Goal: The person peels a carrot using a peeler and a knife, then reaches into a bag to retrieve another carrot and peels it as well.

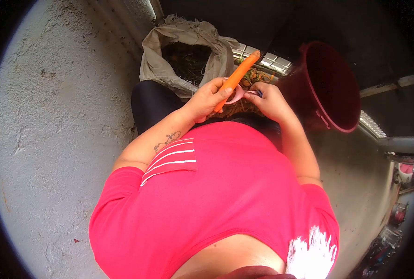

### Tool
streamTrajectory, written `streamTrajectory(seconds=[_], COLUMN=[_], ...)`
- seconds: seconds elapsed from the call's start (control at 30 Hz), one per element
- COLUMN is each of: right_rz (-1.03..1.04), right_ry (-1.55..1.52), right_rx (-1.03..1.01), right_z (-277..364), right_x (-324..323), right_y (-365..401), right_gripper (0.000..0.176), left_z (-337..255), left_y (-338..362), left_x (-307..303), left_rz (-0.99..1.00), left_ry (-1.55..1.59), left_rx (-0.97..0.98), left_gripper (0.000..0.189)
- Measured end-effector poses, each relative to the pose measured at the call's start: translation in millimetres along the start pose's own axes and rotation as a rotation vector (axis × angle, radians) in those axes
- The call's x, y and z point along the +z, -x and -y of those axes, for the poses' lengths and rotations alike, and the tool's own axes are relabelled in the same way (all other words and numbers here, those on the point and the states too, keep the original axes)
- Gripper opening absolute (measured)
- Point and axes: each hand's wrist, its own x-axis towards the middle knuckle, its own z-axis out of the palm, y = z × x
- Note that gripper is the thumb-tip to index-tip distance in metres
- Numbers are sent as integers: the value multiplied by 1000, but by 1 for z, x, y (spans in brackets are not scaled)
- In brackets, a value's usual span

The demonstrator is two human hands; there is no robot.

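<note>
My left hand (206, 100) is closed around the lower part of an orange carrot (241, 73), whose upper end points away and to the right. My right hand (270, 101) grips a pink peeler (237, 95), its head right at the carrot's side near my left fingers. A bit of dark blue shows beside my right fingers. Below and behind the hands lie orange and greenish peelings (252, 76), partly hidden by the hands and the carrot.
A whitish woven sack (153, 56) with dark plant matter inside stands open beyond my left hand. To the right is a deep maroon bucket (325, 109). A rough grey wall (62, 135) runs along the left. White gridwork (276, 63) shows behind the peelings.
</note>
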Motion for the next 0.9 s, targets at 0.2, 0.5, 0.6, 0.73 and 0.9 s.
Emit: streamTrajectory(seconds=[0.2, 0.5, 0.6, 0.73, 0.9], right_rz=[-6, -328, 28, -113, -68], right_ry=[0, 88, -773, 878, 43], right_rx=[-27, -47, 114, 87, -120], right_z=[0, -52, -78, -79, -42], right_x=[0, -45, -55, -31, -44], right_y=[3, 3, 7, -9, -18], right_gripper=[37, 30, 27, 25, 33], left_z=[-3, 2, 0, -3, -12], left_y=[0, 0, 4, 5, 9], left_x=[4, -14, -20, -22, -20], left_rz=[46, -303, -307, -229, -215], left_ry=[-26, 31, 89, 314, 500], left_rx=[-22, -122, -119, -122, -209], left_gripper=[40, 32, 32, 31, 27])
